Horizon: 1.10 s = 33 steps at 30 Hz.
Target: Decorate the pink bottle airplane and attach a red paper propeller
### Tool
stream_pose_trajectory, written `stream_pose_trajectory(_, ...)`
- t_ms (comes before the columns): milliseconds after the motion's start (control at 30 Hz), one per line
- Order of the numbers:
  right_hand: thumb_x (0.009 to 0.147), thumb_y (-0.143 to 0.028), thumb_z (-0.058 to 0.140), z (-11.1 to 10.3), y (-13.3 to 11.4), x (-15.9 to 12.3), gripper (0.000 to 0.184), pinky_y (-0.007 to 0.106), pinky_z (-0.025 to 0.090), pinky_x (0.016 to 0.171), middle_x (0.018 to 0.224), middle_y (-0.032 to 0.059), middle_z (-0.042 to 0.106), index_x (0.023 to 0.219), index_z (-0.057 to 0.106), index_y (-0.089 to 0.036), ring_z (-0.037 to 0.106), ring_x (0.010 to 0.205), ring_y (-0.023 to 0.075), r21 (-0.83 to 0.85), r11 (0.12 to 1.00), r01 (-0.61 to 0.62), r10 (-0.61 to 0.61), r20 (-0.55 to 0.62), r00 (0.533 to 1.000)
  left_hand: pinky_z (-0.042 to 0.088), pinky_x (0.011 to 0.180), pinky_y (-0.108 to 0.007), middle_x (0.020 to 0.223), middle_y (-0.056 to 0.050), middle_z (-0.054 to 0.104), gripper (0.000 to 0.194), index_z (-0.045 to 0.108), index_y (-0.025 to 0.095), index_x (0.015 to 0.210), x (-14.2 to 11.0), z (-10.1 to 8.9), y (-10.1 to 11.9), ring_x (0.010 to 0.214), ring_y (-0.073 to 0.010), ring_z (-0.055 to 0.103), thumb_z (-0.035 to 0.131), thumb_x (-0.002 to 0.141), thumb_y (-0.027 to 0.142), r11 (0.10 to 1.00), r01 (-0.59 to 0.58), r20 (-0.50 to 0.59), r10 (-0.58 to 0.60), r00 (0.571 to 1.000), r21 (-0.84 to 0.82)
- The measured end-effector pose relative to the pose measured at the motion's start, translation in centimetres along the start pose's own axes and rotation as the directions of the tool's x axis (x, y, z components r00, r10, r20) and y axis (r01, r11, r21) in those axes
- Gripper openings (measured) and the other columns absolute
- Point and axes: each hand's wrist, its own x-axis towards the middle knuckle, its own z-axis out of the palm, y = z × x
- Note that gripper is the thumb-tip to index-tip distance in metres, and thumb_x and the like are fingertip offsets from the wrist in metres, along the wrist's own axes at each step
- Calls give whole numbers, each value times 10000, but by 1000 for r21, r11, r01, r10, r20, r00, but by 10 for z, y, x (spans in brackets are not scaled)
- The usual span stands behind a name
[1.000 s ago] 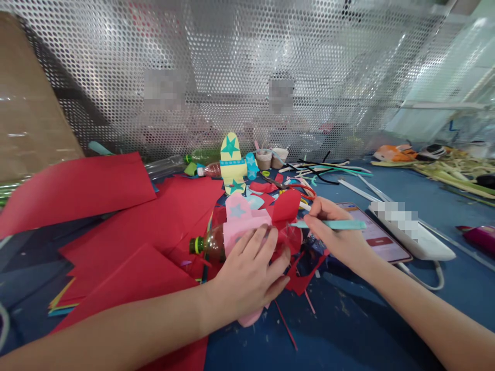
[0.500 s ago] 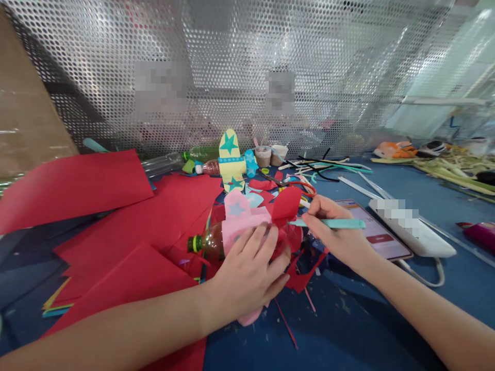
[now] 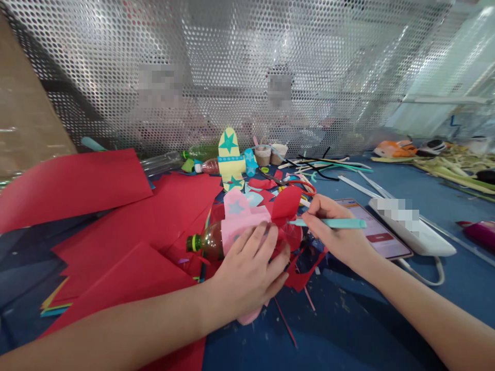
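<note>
A plastic bottle [image 3: 212, 241] with a green cap lies on its side, its middle wrapped in pink paper [image 3: 242, 222] with a blue star on the upstanding wing. My left hand [image 3: 251, 265] curves over the wrapped bottle and holds it down. Red paper [image 3: 286, 202] sticks up near the bottle's base end. A slim teal pen-shaped tool [image 3: 344, 223] is pinched in my right hand [image 3: 334, 226], its thin tip pointing left at the base end. Whether the tip touches the bottle is unclear.
Large red sheets [image 3: 135, 221] spread over the left. Behind stands a yellow paper-wrapped bottle [image 3: 232, 166] with teal stars, near scissors [image 3: 297, 184] and scraps. A phone [image 3: 373, 232] and white power strip [image 3: 413, 226] lie right. A perforated metal panel [image 3: 232, 62] closes the back.
Hardly anything differs. Both hands keep their grip, and the tool's tip stays by the bottle's base end. The whole view has shifted very slightly.
</note>
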Motion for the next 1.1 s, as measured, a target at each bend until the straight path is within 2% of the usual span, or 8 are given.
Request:
stream_pose_trajectory(533, 772, -204, 507, 0, 4, 0, 200, 221, 287, 417, 477, -80, 401, 625, 376, -235, 357, 419, 88, -1, 1000, 11, -11, 2, 1000, 382, 947, -422, 1261, -149, 531, 345, 567, 185, 1167, 0, 0, 0, 1184, -315, 465, 476, 905, 390, 1000, 3, -10, -3, 1000, 3)
stream_pose_trajectory(767, 781, -200, 484, -1, 4, 0, 205, 239, 290, 429, 485, -80, 400, 623, 362, -245, 366, 420, 98, -35, 998, 57, -57, -3, 998, 370, 946, -409, 1251, -147, 537, 339, 573, 187, 1160, 0, 0, 0, 1172, -311, 468, 462, 909, 385, 1000, 3, -24, -3, 1000, 19)
stream_pose_trajectory(1100, 801, -204, 495, 1, 8, 0, 210, 234, 302, 436, 488, -84, 394, 644, 361, -243, 371, 437, 98, 5, 999, 34, -34, 0, 999, 373, 942, -413, 1252, -145, 540, 339, 572, 191, 1160, 0, 1, 1, 1169, -312, 474, 459, 912, 392, 1000, 5, -18, -5, 1000, 21)
